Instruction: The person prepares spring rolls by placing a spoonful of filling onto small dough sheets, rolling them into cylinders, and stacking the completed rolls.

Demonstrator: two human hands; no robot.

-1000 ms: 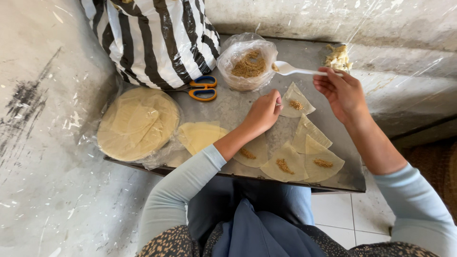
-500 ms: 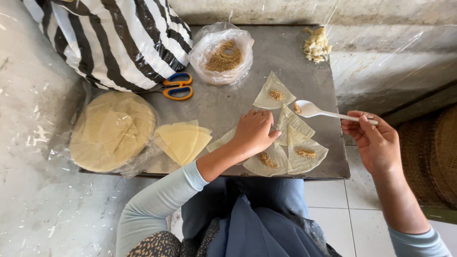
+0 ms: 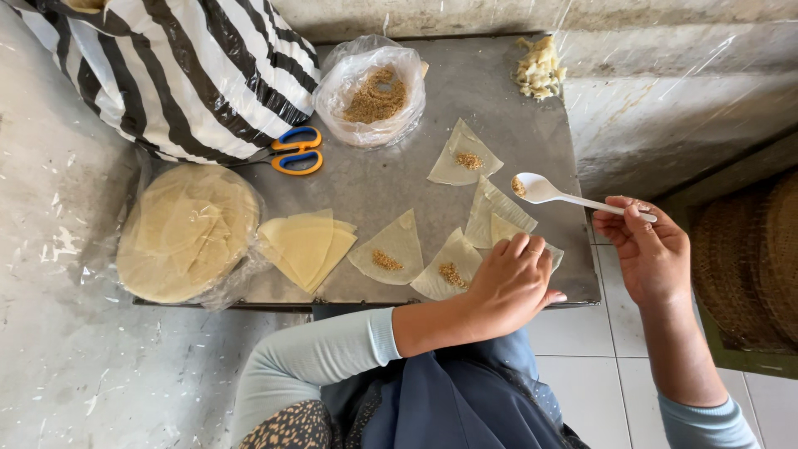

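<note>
white spoon (image 3: 540, 189) | pinched by right hand (image 3: 648, 254) fingers | left hand (image 3: 509, 283) pressing pastry wedge (image 3: 499, 226), fingers curled

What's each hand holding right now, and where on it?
The right hand pinches the white plastic spoon by the end of its handle. The left hand holds nothing; it rests on a wrapper piece.

A small grey metal table (image 3: 507, 100) carries everything, with the orange-and-blue scissors (image 3: 291, 151) as the marker. Left of them lie a striped bag (image 3: 166, 66) and, nearer, a wrapped stack of round wrappers (image 3: 187, 233); just below sits a pile of cut wrappers (image 3: 306, 246). To their right stand an open bag of filling (image 3: 374, 93), 5 triangular pieces (image 3: 464, 156) with filling, and a pale clump (image 3: 539, 68) at the far corner.
</note>
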